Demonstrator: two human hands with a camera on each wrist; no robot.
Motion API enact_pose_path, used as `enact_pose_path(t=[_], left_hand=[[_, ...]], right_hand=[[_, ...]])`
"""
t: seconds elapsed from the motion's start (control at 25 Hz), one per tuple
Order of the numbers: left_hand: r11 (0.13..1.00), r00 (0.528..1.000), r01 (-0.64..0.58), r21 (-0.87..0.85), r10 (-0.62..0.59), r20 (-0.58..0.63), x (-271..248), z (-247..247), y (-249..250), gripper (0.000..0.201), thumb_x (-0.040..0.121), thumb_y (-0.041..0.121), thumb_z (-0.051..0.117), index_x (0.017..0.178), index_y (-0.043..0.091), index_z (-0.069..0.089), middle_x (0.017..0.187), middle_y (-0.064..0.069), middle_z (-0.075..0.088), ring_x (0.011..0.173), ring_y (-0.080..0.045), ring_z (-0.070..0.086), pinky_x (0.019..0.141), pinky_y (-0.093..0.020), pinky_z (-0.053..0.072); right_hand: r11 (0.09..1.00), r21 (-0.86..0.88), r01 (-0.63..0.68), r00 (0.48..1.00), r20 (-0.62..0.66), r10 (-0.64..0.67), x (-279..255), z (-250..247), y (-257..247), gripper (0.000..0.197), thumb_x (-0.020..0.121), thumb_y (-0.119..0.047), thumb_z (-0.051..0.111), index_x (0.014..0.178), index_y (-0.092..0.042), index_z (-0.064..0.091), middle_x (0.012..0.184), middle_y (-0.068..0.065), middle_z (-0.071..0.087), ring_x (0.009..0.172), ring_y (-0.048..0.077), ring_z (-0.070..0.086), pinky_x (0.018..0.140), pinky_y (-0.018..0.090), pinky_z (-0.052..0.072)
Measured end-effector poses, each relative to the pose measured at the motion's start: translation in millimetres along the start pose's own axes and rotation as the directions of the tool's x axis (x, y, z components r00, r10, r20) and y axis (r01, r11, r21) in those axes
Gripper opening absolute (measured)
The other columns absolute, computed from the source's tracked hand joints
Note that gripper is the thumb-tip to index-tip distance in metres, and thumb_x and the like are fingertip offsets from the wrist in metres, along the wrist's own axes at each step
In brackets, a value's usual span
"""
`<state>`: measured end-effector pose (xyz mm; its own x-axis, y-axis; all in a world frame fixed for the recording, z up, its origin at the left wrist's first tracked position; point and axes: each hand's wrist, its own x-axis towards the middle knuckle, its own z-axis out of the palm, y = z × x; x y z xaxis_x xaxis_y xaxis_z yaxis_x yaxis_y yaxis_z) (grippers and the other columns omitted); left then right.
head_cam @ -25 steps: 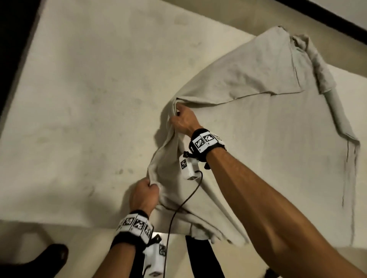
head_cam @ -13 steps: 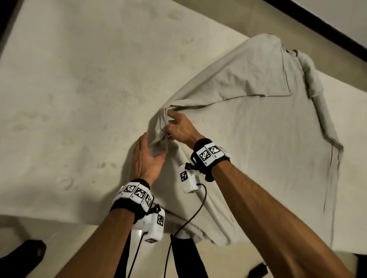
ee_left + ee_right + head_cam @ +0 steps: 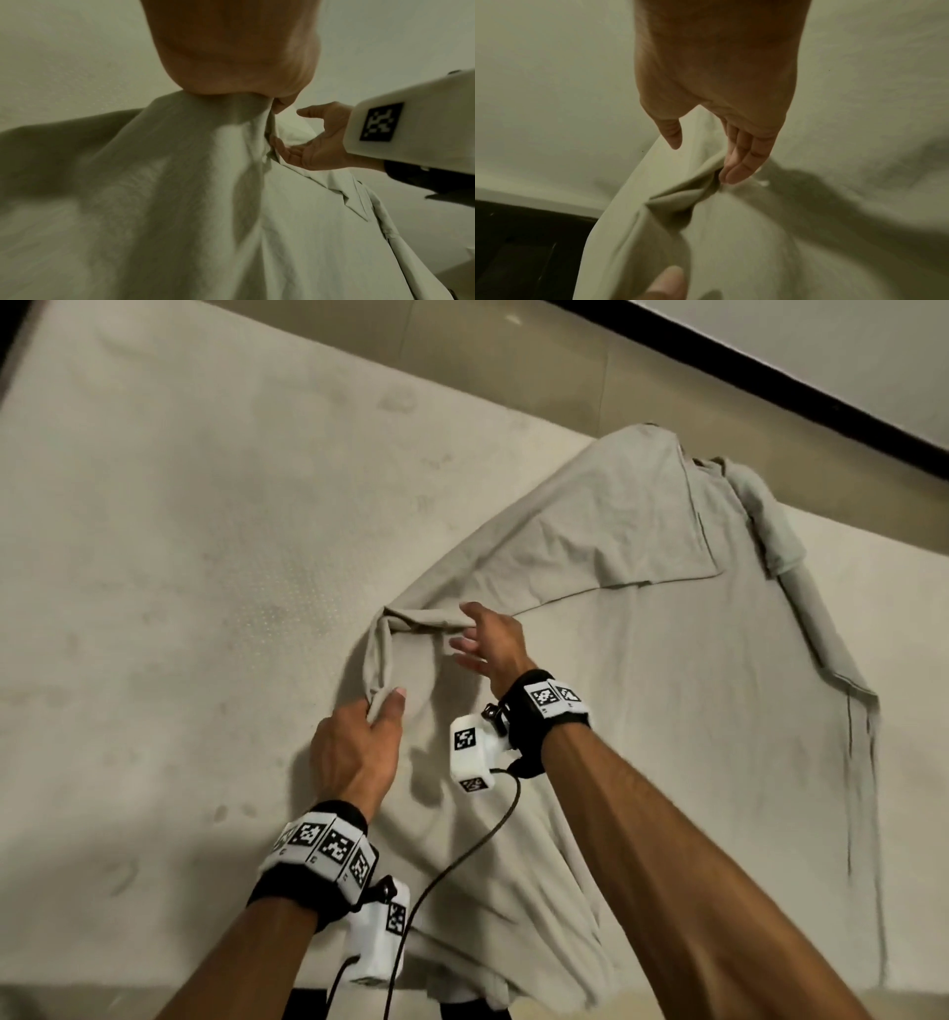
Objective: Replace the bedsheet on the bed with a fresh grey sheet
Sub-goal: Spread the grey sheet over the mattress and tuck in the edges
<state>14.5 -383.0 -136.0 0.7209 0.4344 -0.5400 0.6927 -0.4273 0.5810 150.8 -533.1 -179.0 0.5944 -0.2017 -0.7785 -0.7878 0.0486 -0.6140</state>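
A pale grey sheet (image 3: 642,670) lies half unfolded over the right part of the bare mattress (image 3: 169,557), one flap folded back at the far side. My left hand (image 3: 377,711) pinches a bunched fold of the sheet (image 3: 180,172) at its left edge. My right hand (image 3: 470,634) hovers just beyond, fingers straight and spread, fingertips (image 3: 734,172) brushing a raised fold of the sheet (image 3: 680,194) and holding nothing. The right hand (image 3: 313,138) also shows with its palm open in the left wrist view.
The near mattress edge (image 3: 102,988) runs along the bottom, with the sheet's hem hanging over it. Beyond the bed lie a strip of floor (image 3: 513,367), a black skirting line (image 3: 770,387) and a wall. A cable (image 3: 462,860) hangs from the right wrist camera.
My right hand has let go of the fold and spread its fingers. My left hand has moved up along the edge and taken hold of the bunched fold.
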Motion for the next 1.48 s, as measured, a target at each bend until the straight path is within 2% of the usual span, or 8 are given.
enact_pose_path(t=[0.24,0.36,0.52,0.68,0.84,1.04,1.2,1.48], left_hand=[[0.991,0.998,-0.062,0.116,0.063,-0.004,29.1,-3.7,-25.0,0.012,0.089,0.022,0.054,0.092,0.012,0.06,0.084,-0.013,0.067,0.079,-0.038,0.06,0.075,-0.045,0.052],[0.971,0.982,-0.103,0.216,0.066,0.174,53.1,2.9,-20.2,0.013,0.087,0.022,0.058,0.099,0.017,0.054,0.091,-0.006,0.065,0.084,-0.031,0.06,0.077,-0.04,0.049],[0.85,0.906,-0.241,0.468,0.025,0.422,103.9,-0.7,4.3,0.026,0.091,0.031,0.059,0.11,0.014,0.056,0.109,-0.01,0.065,0.096,-0.029,0.06,0.078,-0.033,0.043],[0.856,0.918,-0.287,0.431,0.117,0.378,130.8,4.7,25.5,0.016,0.088,0.026,0.059,0.097,0.012,0.058,0.097,-0.004,0.062,0.091,-0.027,0.059,0.077,-0.034,0.045],[0.835,0.935,-0.274,0.478,0.115,0.336,141.1,21.5,33.2,0.015,0.09,0.03,0.059,0.094,0.016,0.056,0.093,-0.005,0.057,0.087,-0.028,0.054,0.077,-0.032,0.043],[0.809,0.951,-0.259,0.529,0.116,0.287,147.2,26.2,25.1,0.022,0.09,0.032,0.058,0.103,0.014,0.058,0.111,-0.011,0.066,0.098,-0.032,0.06,0.077,-0.033,0.041],[0.801,0.951,-0.239,0.549,0.078,0.301,146.2,15.1,26.5,0.029,0.091,0.032,0.058,0.113,0.013,0.06,0.114,-0.009,0.066,0.091,-0.026,0.055,0.079,-0.032,0.043],[0.812,0.944,-0.214,0.543,0.028,0.33,144.4,-12.6,26.8,0.027,0.091,0.034,0.061,0.111,0.016,0.057,0.107,-0.008,0.063,0.095,-0.027,0.057,0.081,-0.03,0.043]], right_hand=[[0.991,0.128,0.023,0.975,-0.222,0.007,63.7,-29.2,-20.2,0.045,0.095,-0.02,0.07,0.13,0.002,0.053,0.095,0.011,0.069,0.069,0.018,0.072,0.053,0.029,0.057],[0.99,0.138,0.012,0.96,-0.279,0.028,89.1,-38.3,-24.8,0.018,0.096,-0.015,0.067,0.106,0.0,0.06,0.074,0.007,0.065,0.055,0.018,0.063,0.053,0.03,0.052],[0.985,0.172,0.031,0.929,-0.369,0.035,114.5,-41.4,-17.2,0.045,0.079,-0.023,0.076,0.116,0.0,0.064,0.086,0.012,0.073,0.055,0.021,0.068,0.049,0.028,0.054],[0.986,0.16,0.044,0.888,-0.459,0.035,139.2,-43.2,-12.3,0.067,0.052,-0.024,0.078,0.113,0.002,0.063,0.09,0.02,0.076,0.051,0.027,0.067,0.05,0.03,0.055],[0.993,0.116,0.038,0.928,-0.372,0.008,130.8,-54.7,-21.9,0.014,0.068,-0.012,0.074,0.073,-0.002,0.067,0.059,0.01,0.068,0.048,0.023,0.059,0.06,0.03,0.052],[0.983,0.129,0.13,0.9,-0.432,-0.063,148.0,-83.7,-32.4,0.013,0.063,-0.018,0.072,0.07,-0.01,0.064,0.063,0.005,0.065,0.066,0.027,0.061,0.071,0.043,0.061],[0.934,0.121,0.335,0.84,-0.488,-0.238,124.3,-49.1,-79.3,0.008,0.078,-0.015,0.07,0.074,-0.018,0.064,0.07,-0.002,0.064,0.064,0.019,0.058,0.06,0.028,0.053],[0.797,-0.076,0.599,0.801,0.049,-0.597,99.2,106.9,-201.6,0.018,0.09,0.001,0.067,0.094,-0.013,0.077,0.085,-0.001,0.073,0.08,0.013,0.062,0.082,0.029,0.052]])
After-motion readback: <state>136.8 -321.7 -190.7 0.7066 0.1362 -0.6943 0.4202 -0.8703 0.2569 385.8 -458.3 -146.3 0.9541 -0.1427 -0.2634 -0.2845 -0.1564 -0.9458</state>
